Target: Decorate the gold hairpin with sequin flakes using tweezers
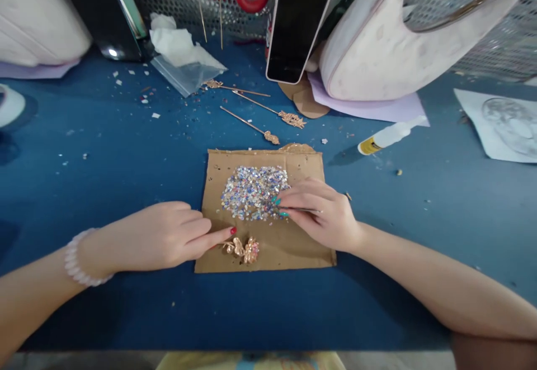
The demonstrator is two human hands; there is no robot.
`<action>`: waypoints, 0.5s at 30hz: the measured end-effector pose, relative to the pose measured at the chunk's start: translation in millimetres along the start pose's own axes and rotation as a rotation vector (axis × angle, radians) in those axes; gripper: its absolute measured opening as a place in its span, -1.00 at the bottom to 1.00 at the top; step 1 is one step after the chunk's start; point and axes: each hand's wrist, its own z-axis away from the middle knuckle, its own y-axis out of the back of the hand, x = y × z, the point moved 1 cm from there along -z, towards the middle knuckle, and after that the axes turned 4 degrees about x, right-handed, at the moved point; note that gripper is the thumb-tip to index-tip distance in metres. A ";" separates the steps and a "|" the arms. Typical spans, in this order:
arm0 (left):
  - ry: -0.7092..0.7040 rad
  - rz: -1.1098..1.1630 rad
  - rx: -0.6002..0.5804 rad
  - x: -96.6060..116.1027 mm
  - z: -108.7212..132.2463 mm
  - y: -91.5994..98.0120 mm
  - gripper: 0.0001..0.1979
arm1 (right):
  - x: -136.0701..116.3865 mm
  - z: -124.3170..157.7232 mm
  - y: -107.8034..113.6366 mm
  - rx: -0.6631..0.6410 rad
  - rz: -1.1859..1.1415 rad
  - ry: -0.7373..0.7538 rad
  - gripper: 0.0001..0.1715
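My left hand [168,238] rests at the left edge of a piece of cardboard [293,252]. Its index finger is stretched out, the other fingers curled, over the stem side of a gold flower hairpin [245,250]. The stem runs under the hand, where my grip is partly hidden. Pink stones show on the flower. In my right hand [323,213] I pinch thin metal tweezers [304,209], their tips at the right side of a pile of small shiny rhinestones [254,191]. Whether the tips hold a stone is too small to tell.
Behind the cardboard lie more gold hairpins [291,118]. A glue bottle [380,140] lies to the right, near a white bag [369,51]. A phone [300,23] leans at the back beside red-handled scissors [251,4]. A plastic bag [184,76] with tissue lies back left.
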 end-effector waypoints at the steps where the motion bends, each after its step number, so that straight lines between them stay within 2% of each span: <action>1: -0.005 -0.001 -0.008 -0.2 0.1 0.0 -0.54 | 0.6 0.4 -0.4 0.002 -0.003 0.000 -0.85; 11: -0.022 0.011 0.006 -0.2 3.3 -0.5 -0.52 | 2.2 4.0 -2.7 0.012 -0.024 -0.011 -0.85; 15: -0.036 -0.008 0.022 1.0 1.3 0.0 -0.57 | 3.1 3.7 -3.1 0.013 -0.026 -0.002 -0.84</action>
